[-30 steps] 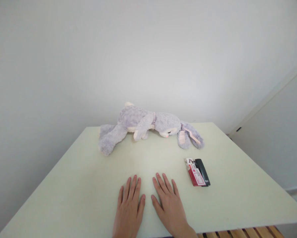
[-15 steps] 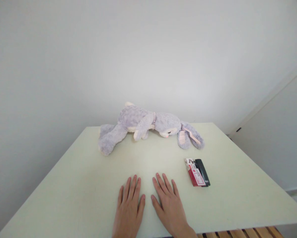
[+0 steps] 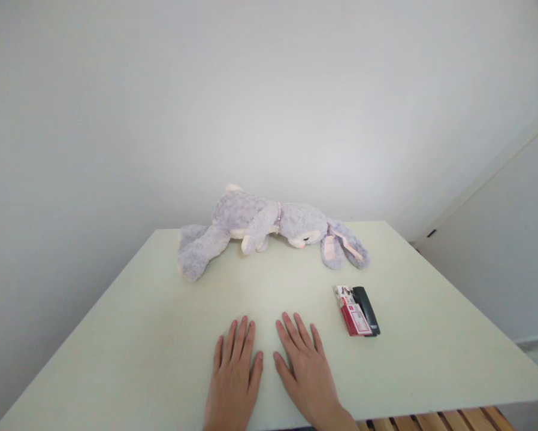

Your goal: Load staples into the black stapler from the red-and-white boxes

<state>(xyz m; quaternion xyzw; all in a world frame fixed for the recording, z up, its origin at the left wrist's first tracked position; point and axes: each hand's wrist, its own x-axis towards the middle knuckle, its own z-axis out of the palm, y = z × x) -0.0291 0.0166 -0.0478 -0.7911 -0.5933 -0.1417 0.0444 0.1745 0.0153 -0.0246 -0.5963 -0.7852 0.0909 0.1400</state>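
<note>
My left hand (image 3: 234, 377) lies flat on the pale tabletop (image 3: 129, 341), palm down with the fingers spread. Beside it, a small gap away, my right hand (image 3: 305, 371) rests the same way. Neither holds anything. To the right of my right hand lie a black stapler (image 3: 366, 311) and a small red and white box (image 3: 356, 320), side by side and touching. A grey-lilac plush rabbit (image 3: 251, 215) is stretched out on its side at the back, ears to the right and legs to the left, with a beaded string round its neck.
A white wall (image 3: 269, 108) rises behind the table, close to the plush rabbit. On the right stands a pale panel (image 3: 489, 239) with a small dark fitting. Wooden slats (image 3: 431, 421) show below the table's front edge at the lower right.
</note>
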